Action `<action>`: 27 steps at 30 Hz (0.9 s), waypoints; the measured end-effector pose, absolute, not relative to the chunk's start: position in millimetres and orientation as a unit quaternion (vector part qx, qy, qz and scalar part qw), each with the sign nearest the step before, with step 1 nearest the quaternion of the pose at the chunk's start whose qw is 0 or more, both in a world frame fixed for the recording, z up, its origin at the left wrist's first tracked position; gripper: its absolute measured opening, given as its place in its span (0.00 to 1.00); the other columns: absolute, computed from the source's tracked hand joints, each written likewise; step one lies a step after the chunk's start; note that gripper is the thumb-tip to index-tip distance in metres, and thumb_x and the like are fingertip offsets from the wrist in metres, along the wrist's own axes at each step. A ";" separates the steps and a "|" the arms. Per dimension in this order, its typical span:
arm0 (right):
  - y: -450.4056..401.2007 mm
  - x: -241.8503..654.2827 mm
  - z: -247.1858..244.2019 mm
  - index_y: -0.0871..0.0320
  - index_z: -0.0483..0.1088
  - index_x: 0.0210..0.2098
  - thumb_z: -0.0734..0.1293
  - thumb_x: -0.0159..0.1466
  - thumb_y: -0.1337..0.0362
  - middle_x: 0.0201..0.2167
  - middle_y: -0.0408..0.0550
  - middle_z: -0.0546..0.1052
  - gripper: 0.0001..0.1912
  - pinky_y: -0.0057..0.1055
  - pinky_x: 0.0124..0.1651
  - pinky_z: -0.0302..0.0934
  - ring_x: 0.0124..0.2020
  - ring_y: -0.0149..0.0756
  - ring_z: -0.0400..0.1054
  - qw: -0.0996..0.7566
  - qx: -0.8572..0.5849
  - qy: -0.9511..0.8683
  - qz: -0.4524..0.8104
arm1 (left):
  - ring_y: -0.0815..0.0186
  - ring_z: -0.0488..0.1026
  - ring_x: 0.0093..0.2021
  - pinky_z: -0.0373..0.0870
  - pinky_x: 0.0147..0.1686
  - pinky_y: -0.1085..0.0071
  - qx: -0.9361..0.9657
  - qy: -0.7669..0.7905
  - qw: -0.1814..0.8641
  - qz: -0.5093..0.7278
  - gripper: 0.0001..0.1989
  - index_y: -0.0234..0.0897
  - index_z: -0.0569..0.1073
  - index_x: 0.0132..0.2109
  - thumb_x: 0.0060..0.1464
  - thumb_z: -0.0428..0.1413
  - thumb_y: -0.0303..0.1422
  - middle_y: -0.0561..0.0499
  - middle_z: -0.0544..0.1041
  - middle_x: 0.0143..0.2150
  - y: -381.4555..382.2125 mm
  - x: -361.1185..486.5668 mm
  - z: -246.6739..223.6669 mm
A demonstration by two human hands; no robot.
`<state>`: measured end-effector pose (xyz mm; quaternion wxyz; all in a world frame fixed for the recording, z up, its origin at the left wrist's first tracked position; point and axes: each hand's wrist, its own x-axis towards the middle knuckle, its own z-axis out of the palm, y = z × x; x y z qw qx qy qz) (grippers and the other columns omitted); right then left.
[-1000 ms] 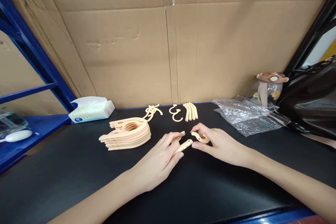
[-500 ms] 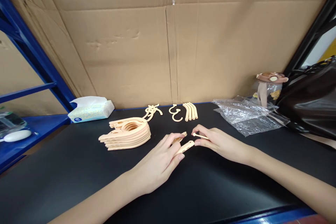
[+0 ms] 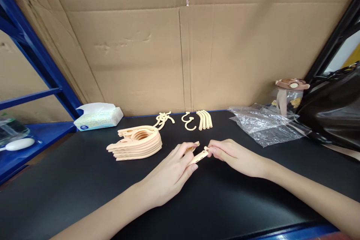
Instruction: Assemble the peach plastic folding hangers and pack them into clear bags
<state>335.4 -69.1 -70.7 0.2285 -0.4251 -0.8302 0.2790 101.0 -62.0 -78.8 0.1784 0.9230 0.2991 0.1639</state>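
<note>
My left hand (image 3: pixel 170 176) is closed around a cream plastic hanger body (image 3: pixel 200 156), whose slotted end sticks out past the thumb. My right hand (image 3: pixel 239 155) pinches a small cream hanger hook (image 3: pixel 206 148). Only the knobbed tip of that piece shows; fingers cover the rest. Its tip is right at the end of the hanger body, though I cannot tell whether it sits in the hole there. Left of my hands lies a stack of cream hanger bodies (image 3: pixel 140 150).
Behind my hands lie a tangle of hooks (image 3: pixel 162 120), two loose hooks (image 3: pixel 191 124) and several curved strips (image 3: pixel 205 120). A tissue box (image 3: pixel 98 118) is at the back left. Clear plastic bags (image 3: pixel 261 125), a lidded bottle (image 3: pixel 291 95) and a black bag (image 3: pixel 332 112) occupy the right.
My right hand has shifted slightly left and turned the hook, bringing its tip to the end of the hanger body. My left hand stays nearly still.
</note>
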 end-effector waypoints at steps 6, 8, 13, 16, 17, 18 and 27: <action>-72.1 334.6 -70.4 0.57 0.64 0.30 0.49 0.71 0.57 0.22 0.38 0.62 0.20 0.27 0.31 0.51 0.25 0.27 0.57 0.239 -0.447 -0.820 0.266 | 0.62 0.58 0.61 0.61 0.58 0.62 0.923 0.298 0.179 0.166 0.11 0.39 0.66 0.40 0.66 0.40 0.35 0.48 0.59 0.61 -61.0 101.4 -78.4; -71.2 334.9 -71.5 0.57 0.64 0.30 0.50 0.71 0.57 0.22 0.38 0.63 0.20 0.27 0.32 0.51 0.25 0.28 0.58 0.236 -0.460 -0.820 0.244 | 0.62 0.58 0.61 0.61 0.59 0.62 0.923 0.300 0.178 0.165 0.11 0.39 0.65 0.39 0.66 0.40 0.35 0.49 0.59 0.61 -60.9 101.6 -78.2; -70.0 334.7 -73.3 0.56 0.66 0.31 0.48 0.71 0.58 0.22 0.39 0.64 0.21 0.27 0.32 0.52 0.25 0.28 0.59 0.205 -0.457 -0.834 0.230 | 0.62 0.58 0.61 0.61 0.59 0.62 0.924 0.297 0.175 0.163 0.12 0.39 0.65 0.39 0.66 0.40 0.35 0.48 0.59 0.61 -61.2 101.9 -78.8; -70.8 333.4 -74.4 0.57 0.63 0.29 0.50 0.71 0.56 0.20 0.38 0.61 0.20 0.26 0.29 0.51 0.23 0.27 0.57 0.201 -0.450 -0.841 0.224 | 0.61 0.58 0.61 0.62 0.58 0.62 0.924 0.296 0.176 0.169 0.12 0.39 0.66 0.41 0.66 0.40 0.35 0.48 0.59 0.61 -61.7 102.4 -78.6; -70.9 332.9 -75.1 0.57 0.61 0.28 0.51 0.70 0.55 0.20 0.37 0.60 0.20 0.26 0.27 0.49 0.22 0.27 0.56 0.197 -0.447 -0.845 0.219 | 0.61 0.59 0.61 0.62 0.59 0.61 0.923 0.295 0.177 0.170 0.12 0.39 0.66 0.42 0.66 0.40 0.35 0.48 0.59 0.61 -61.9 102.6 -78.4; -70.8 332.5 -75.9 0.56 0.59 0.26 0.53 0.70 0.54 0.19 0.37 0.59 0.19 0.26 0.26 0.48 0.21 0.27 0.54 0.194 -0.445 -0.848 0.213 | 0.61 0.59 0.61 0.62 0.59 0.61 0.924 0.294 0.178 0.169 0.12 0.39 0.67 0.43 0.66 0.40 0.35 0.48 0.59 0.61 -62.0 102.8 -78.2; -68.0 332.8 -83.4 0.55 0.55 0.26 0.53 0.69 0.53 0.20 0.37 0.59 0.18 0.27 0.25 0.46 0.21 0.28 0.54 0.188 -0.438 -0.862 0.173 | 0.61 0.56 0.62 0.59 0.61 0.61 0.927 0.290 0.179 0.159 0.12 0.40 0.66 0.50 0.66 0.41 0.35 0.48 0.58 0.63 -60.9 102.0 -79.7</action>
